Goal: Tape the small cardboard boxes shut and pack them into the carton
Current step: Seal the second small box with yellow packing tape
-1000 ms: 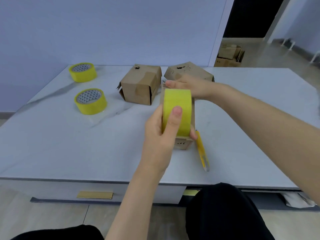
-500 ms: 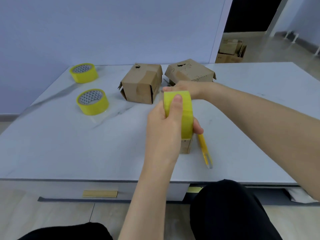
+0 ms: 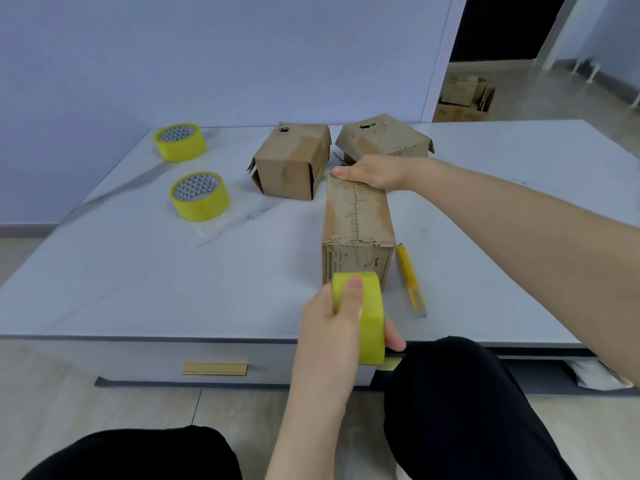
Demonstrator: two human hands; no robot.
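The box (image 3: 356, 216) lies on the surface (image 3: 138, 271) with its long axis running straight away from us, and we have 1 hand at each end of it. Our left hand (image 3: 332, 327) is the nearer one. It is low in front of the box's near face, with the thumb over the top of the roll (image 3: 367, 317) and the fingers curled round it from below. The roll stands on edge, in line with the box's centre seam. Our right hand (image 3: 374, 171) reaches across to the far end, its fingers straight and flat on the top edge, pinning the box down. We judge that the next pull must stay along that axis, toward us and down the near face, and the far hand is placed to resist it. The box is worn brown cardboard with a ragged near top edge, a dotted seam down its top and dark print on the near face. We cannot tell whether tape already lies along the seam. A yellow cutter (image 3: 410, 278) lies just beside the box on its right, closer to our left hand. 2 other boxes (image 3: 294, 161) sit behind, near the right hand.
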